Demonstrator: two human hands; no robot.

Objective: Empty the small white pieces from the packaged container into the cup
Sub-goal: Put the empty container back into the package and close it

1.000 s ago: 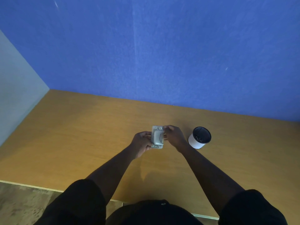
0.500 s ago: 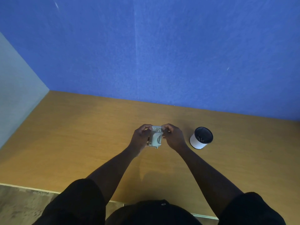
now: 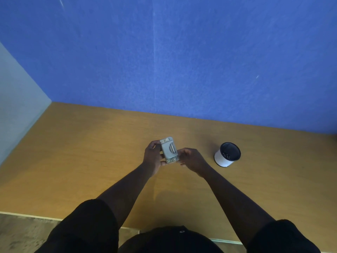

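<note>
- The left hand (image 3: 152, 156) gripped the packaged container (image 3: 169, 150), held above the table (image 3: 91, 152), left of the cup (image 3: 227, 154).
- The right hand (image 3: 191, 158) pinched the container's lower edge.

Blue wall (image 3: 182, 61) fills the far side, pale wall (image 3: 16, 106) on the left, wooden table (image 3: 82, 152) below, floor (image 3: 21, 232) near left.

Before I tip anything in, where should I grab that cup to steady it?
Take the cup by its white side wall, coming from its right with the right hand. It stands upright with its open mouth up, so keep fingers off the rim.
</note>
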